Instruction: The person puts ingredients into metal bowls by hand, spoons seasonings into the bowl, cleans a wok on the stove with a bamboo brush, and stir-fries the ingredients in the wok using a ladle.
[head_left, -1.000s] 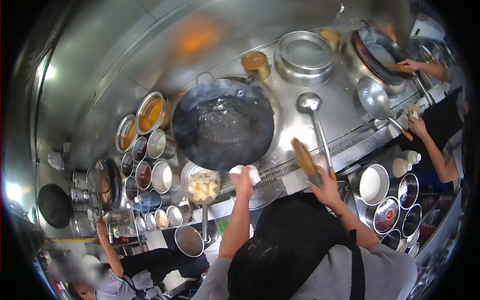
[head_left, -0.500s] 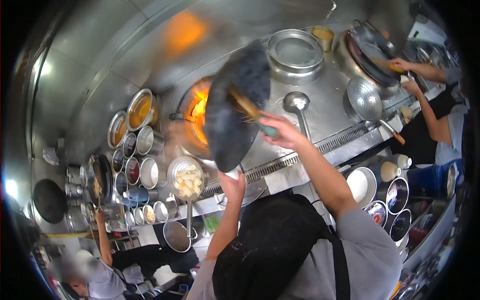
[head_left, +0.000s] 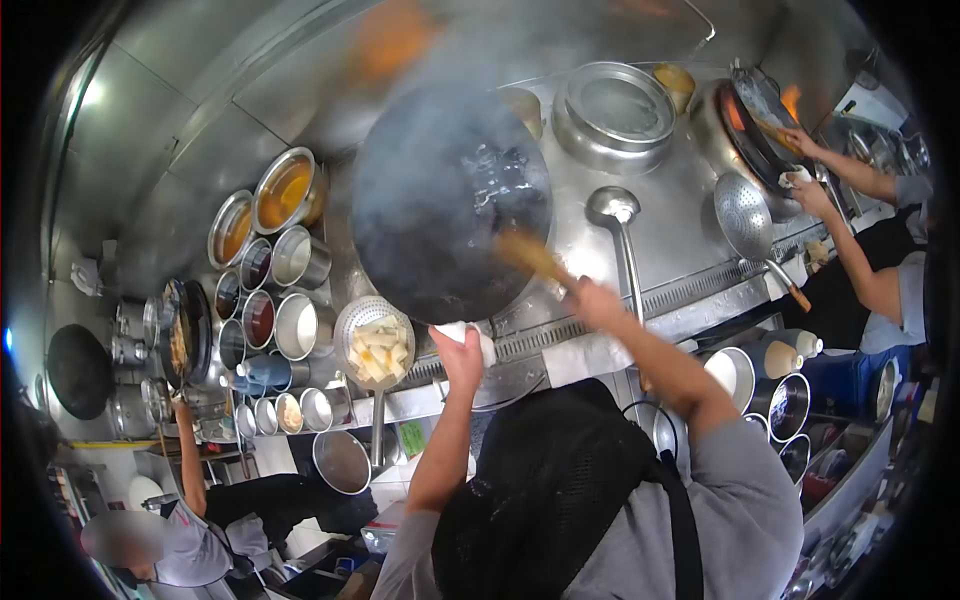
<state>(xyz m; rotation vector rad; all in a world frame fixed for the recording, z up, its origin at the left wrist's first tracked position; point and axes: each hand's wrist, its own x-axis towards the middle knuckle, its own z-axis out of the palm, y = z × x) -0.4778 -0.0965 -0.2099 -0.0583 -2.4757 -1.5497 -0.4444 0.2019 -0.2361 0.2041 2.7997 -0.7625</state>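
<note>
Through a folded white cloth [head_left: 482, 342], my left hand [head_left: 459, 360] grips the near rim of a large dark wok [head_left: 410, 220]. Steam or smoke rises from the wok, and a wet, shiny patch shows on its inner right side. My right hand [head_left: 598, 305] is closed on a bamboo wok brush [head_left: 530, 254], whose blurred bristles are over the right part of the wok. The burner beneath is hidden by the wok. Left of my left hand, a perforated strainer [head_left: 346, 325] holds pale cut pieces [head_left: 380, 348].
A ladle [head_left: 613, 207] and a round metal pot [head_left: 570, 130] stand to the right. Bowls of orange liquid [head_left: 287, 195] and several seasoning pots are on the left. One co-worker's hands [head_left: 805, 190] work at another wok at right; another person [head_left: 190, 540] stands lower left.
The wok has come down from a steep tilt to face me more openly, covering the burner flame. My right hand has moved down and slightly right with the brush. More steam shows.
</note>
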